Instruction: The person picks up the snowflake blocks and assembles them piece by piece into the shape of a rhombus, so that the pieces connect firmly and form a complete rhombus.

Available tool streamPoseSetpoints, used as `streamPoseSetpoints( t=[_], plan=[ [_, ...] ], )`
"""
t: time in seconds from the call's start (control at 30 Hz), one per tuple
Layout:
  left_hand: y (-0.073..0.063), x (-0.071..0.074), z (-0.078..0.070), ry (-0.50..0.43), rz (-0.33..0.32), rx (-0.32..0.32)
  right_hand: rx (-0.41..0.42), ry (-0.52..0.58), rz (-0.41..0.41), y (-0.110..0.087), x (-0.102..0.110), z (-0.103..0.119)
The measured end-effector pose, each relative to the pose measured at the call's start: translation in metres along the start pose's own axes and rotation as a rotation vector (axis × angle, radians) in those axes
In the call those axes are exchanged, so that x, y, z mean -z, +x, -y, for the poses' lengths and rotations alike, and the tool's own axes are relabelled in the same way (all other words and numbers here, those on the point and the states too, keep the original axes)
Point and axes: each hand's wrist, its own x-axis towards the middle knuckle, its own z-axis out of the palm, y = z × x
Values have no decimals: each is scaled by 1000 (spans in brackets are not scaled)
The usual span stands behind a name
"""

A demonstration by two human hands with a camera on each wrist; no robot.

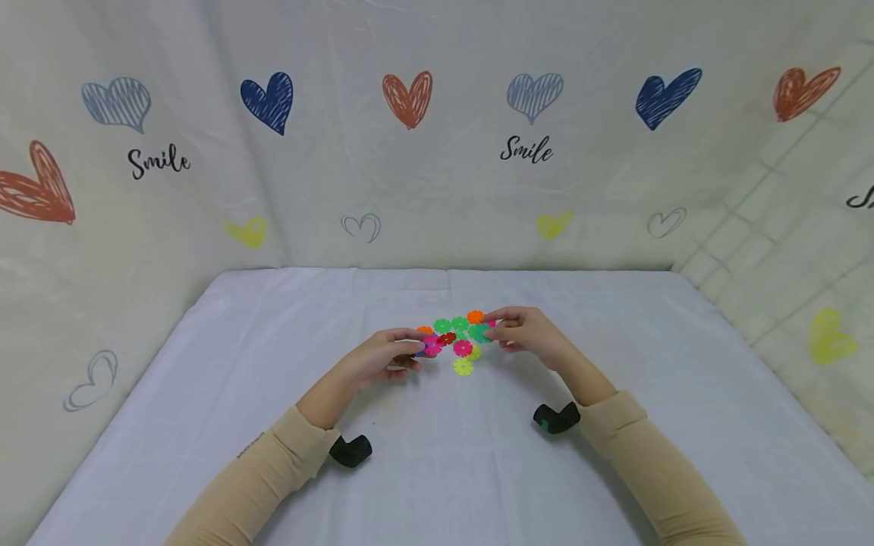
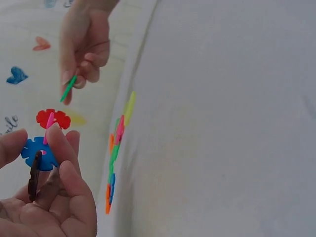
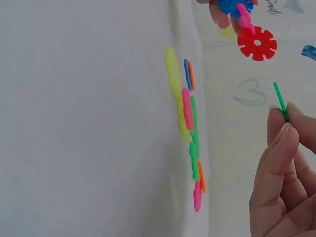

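My left hand [image 1: 382, 358] grips a small chain of notched plastic flower discs above the table. In the left wrist view a blue disc [image 2: 30, 150] sits between the thumb and fingers. A brown disc [image 2: 33, 177] slots into its near side, and a pink disc [image 2: 50, 121] joins it to a red disc [image 3: 265, 48] at the far end. Facing it from the other side, my right hand [image 1: 529, 335] pinches a single green disc [image 3: 279, 95] between thumb and fingertips, edge-on in the right wrist view. The green disc is apart from the red one.
Several loose discs lie on the white-covered table [image 1: 437, 470] under and between the hands, including a yellow disc [image 1: 463, 368], an orange disc [image 1: 476, 316] and a green disc [image 1: 442, 326]. A printed cloth wall [image 1: 451, 174] stands behind the table's far edge.
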Motion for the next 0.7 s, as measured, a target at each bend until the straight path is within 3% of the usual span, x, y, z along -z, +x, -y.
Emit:
streamPoseSetpoints(
  t=[0.7],
  plan=[
    [-5,-6,-1,-4,8,15,-12,24,-5,-2,-22,8]
  ],
)
